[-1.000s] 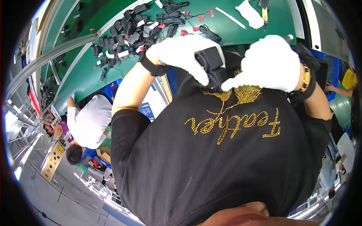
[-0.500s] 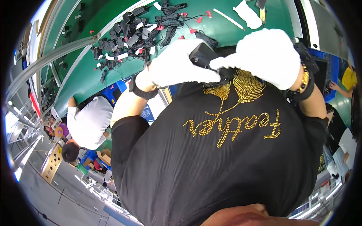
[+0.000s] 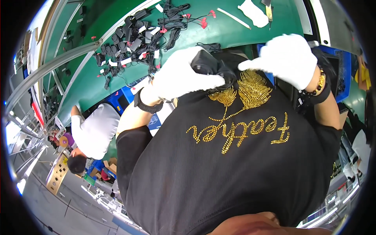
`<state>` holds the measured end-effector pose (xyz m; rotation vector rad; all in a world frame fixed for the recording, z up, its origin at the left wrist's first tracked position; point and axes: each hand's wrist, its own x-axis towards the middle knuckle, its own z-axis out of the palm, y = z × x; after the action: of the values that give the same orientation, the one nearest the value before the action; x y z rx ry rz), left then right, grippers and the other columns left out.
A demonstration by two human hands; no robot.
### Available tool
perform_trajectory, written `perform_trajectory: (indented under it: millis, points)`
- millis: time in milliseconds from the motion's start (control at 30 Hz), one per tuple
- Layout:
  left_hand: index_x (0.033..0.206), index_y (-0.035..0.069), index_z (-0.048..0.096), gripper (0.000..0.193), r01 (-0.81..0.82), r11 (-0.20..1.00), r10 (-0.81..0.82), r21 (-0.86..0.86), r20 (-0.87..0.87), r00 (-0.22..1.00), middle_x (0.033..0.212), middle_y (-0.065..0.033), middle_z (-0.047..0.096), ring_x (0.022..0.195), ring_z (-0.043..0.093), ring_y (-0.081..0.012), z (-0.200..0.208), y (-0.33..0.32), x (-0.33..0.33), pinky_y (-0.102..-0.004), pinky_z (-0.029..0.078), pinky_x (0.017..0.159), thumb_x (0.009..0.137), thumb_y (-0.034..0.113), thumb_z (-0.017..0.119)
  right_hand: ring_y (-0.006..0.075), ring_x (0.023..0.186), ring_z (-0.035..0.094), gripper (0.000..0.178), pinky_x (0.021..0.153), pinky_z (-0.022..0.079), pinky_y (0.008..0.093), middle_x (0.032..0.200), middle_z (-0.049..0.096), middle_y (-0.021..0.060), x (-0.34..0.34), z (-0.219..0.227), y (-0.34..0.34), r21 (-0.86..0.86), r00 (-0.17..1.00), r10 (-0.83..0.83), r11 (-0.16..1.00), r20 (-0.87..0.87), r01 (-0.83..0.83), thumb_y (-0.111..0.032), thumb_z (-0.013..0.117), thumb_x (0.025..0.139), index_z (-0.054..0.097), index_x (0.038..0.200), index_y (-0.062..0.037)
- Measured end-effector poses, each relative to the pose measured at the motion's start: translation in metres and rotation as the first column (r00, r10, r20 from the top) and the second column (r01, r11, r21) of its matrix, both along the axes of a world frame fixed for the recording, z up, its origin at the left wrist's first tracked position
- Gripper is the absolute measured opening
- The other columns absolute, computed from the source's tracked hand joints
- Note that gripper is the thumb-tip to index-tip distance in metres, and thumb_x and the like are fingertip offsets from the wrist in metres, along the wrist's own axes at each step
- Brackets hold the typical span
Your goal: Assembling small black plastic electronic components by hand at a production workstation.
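In my white-gloved left hand [image 3: 182, 74] is a black power adapter [image 3: 206, 62], held close in front of my chest. Its dark cable [image 3: 227, 76] bunches up beside my thumb. My right hand [image 3: 288, 58], gloved in white too, hovers to the right, apart from the adapter. Its thumb sticks out toward the adapter, the other fingers are partly hidden, and nothing shows in its grasp. Just beyond the adapter a coiled black cable [image 3: 208, 47] lies on the green table [image 3: 231, 37].
Many black adapters [image 3: 135, 37] with cables and red tags lie heaped at the far left. A white stick [image 3: 234, 18], a white cloth-like item [image 3: 253, 13] and a yellow-handled tool [image 3: 269, 13] lie farther back. A blue bin [image 3: 344, 74] stands at right. A person in white [image 3: 96, 129] works at left.
My right hand has drawn away from the adapter to the right, opening a gap. My left hand still holds the adapter, showing more of it and its cable.
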<state>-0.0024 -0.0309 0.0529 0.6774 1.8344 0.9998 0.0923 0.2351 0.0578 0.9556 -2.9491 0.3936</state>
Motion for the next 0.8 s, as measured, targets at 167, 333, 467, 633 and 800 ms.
perform_trajectory:
  millis: [167, 333, 467, 633, 800]
  points:
    - [0.098, -0.001, 0.061, 0.037, -0.282, 0.956, 0.256, 0.086, 0.234, 0.938, 0.077, -0.002, 0.062, 0.067, 0.056, -0.0074, -0.006, -0.001, 0.002, -0.0227, 0.047, 0.061, 0.071, 0.016, 0.08, 0.0217, 0.063, 0.06, 0.01, 0.057, 0.046, 0.0276, 0.071, 0.062, 0.0056, -0.003, -0.012, 0.005, -0.597, 0.9, -0.256, 0.678, 0.353, 0.428, -0.011, 0.06, 0.084, 0.067, 0.082, -0.0042]
    - [0.107, -0.001, 0.058, 0.04, -0.539, 0.817, 0.452, 0.205, 0.352, 0.82, 0.086, -0.0021, 0.062, 0.075, 0.059, -0.0092, -0.02, 0.001, -0.002, -0.0234, 0.049, 0.067, 0.072, 0.007, 0.075, 0.0199, 0.06, 0.058, 0.011, 0.056, 0.045, 0.0308, 0.07, 0.061, 0.0058, -0.015, -0.035, -0.019, -0.483, 0.976, -0.217, 0.857, -0.022, 0.179, -0.019, 0.065, 0.08, 0.066, 0.078, -0.0078]
    - [0.107, -0.001, 0.059, 0.032, -0.692, 0.668, 0.466, 0.273, 0.571, 0.676, 0.096, -0.0061, 0.065, 0.079, 0.061, -0.0125, -0.034, 0.002, -0.002, -0.026, 0.05, 0.075, 0.076, -0.001, 0.067, 0.016, 0.069, 0.058, 0.018, 0.066, 0.049, 0.0274, 0.067, 0.059, -0.0033, -0.012, -0.028, -0.007, -0.287, 0.973, -0.228, 0.935, -0.03, 0.21, -0.023, 0.068, 0.076, 0.07, 0.094, -0.0238]
    - [0.105, -0.001, 0.061, 0.025, -0.766, 0.54, 0.523, 0.349, 0.574, 0.63, 0.097, -0.0077, 0.064, 0.083, 0.062, -0.0148, -0.029, 0.019, -0.013, -0.0292, 0.051, 0.077, 0.081, 0.004, 0.062, 0.0164, 0.061, 0.05, 0.044, 0.066, 0.045, 0.032, 0.064, 0.049, -0.0034, -0.048, -0.03, -0.042, -0.129, 0.9, -0.281, 0.959, -0.333, 0.252, -0.016, 0.05, 0.084, 0.058, 0.125, -0.0332]
    - [0.106, -0.005, 0.061, 0.026, -0.812, 0.431, 0.534, 0.393, 0.614, 0.581, 0.103, -0.0106, 0.064, 0.096, 0.061, -0.0202, -0.047, -0.007, -0.031, -0.0314, 0.049, 0.088, 0.081, 0.002, 0.058, 0.018, 0.064, 0.057, 0.031, 0.076, 0.047, 0.0347, 0.06, 0.057, -0.0004, -0.051, -0.079, -0.018, -0.114, 0.921, -0.115, 0.99, -0.373, 0.077, -0.026, 0.047, 0.09, 0.061, 0.116, -0.0356]
